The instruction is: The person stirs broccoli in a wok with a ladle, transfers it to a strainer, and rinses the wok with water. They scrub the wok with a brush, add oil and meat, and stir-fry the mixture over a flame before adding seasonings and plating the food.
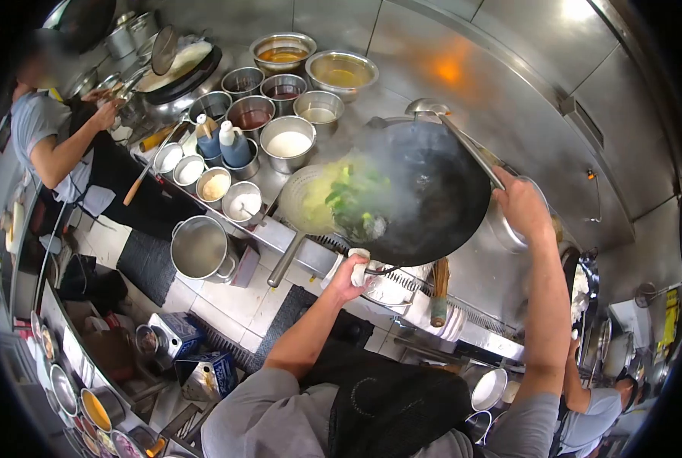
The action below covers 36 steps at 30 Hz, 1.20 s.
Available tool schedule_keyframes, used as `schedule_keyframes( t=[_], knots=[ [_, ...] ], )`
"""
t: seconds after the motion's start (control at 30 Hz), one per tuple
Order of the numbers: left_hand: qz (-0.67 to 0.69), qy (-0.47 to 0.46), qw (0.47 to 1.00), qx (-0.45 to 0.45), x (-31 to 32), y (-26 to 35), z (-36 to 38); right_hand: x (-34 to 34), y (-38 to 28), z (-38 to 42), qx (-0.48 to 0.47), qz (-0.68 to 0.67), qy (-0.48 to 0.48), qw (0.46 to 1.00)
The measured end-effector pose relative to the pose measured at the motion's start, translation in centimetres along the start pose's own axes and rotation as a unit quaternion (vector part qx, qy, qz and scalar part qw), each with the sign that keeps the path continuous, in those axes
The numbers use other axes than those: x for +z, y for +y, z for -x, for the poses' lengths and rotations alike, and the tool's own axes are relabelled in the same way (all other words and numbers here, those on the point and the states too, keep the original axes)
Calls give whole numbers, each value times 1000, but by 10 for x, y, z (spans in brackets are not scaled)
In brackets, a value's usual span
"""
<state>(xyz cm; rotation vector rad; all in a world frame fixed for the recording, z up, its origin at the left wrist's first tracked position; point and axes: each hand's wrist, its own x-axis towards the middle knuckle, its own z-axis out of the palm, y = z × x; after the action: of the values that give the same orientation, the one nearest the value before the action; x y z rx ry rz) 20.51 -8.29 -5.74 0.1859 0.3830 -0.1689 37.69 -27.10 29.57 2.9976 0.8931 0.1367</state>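
Note:
My left hand [345,281] is closed around the handle of a large black wok [459,202], with a folded white cloth [359,267] between palm and handle. The wok is tilted toward the left, and steam rises from it. Green leafy vegetables [345,195] are at its left side, over or beside a perforated strainer [299,202] whose handle points down toward the floor; steam blurs whether they touch it. My right hand [523,204] grips the long handle of a ladle [471,145]. The ladle's bowl is raised above the wok's far rim.
Metal pots of sauces [251,114], seasoning bowls [242,202] and squeeze bottles [235,146] crowd the counter to the left. A bamboo brush [439,294] lies near the front edge. A tall pot [202,248] stands below. A co-worker [58,137] works at the left, another person [597,412] at lower right.

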Motion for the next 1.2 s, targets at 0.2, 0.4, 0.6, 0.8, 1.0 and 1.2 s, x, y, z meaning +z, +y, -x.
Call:
schedule_keyframes(
  t=[0.2, 0.4, 0.6, 0.8, 1.0, 1.2],
  knots=[
    [71, -1, 997, -9, -6, -1, 3, -36, -38, -20, -12, 58, -9, 998],
    [172, -131, 976, -16, -11, -8, -19, -65, -75, -48, -69, 114, -15, 991],
    [261, -163, 951, -25, 21, -13, -28, -86, -90, -71, -116, 147, 7, 982],
    [183, -188, 962, -79, 28, -13, -48, -103, -70, -49, -92, 114, 19, 989],
    [-79, -55, 995, -13, 54, -5, -52, -30, 38, -48, -72, 9, 76, 994],
    [-202, 51, 970, 123, 34, -22, -126, 101, 17, -122, -41, -212, 141, 966]
  ],
)
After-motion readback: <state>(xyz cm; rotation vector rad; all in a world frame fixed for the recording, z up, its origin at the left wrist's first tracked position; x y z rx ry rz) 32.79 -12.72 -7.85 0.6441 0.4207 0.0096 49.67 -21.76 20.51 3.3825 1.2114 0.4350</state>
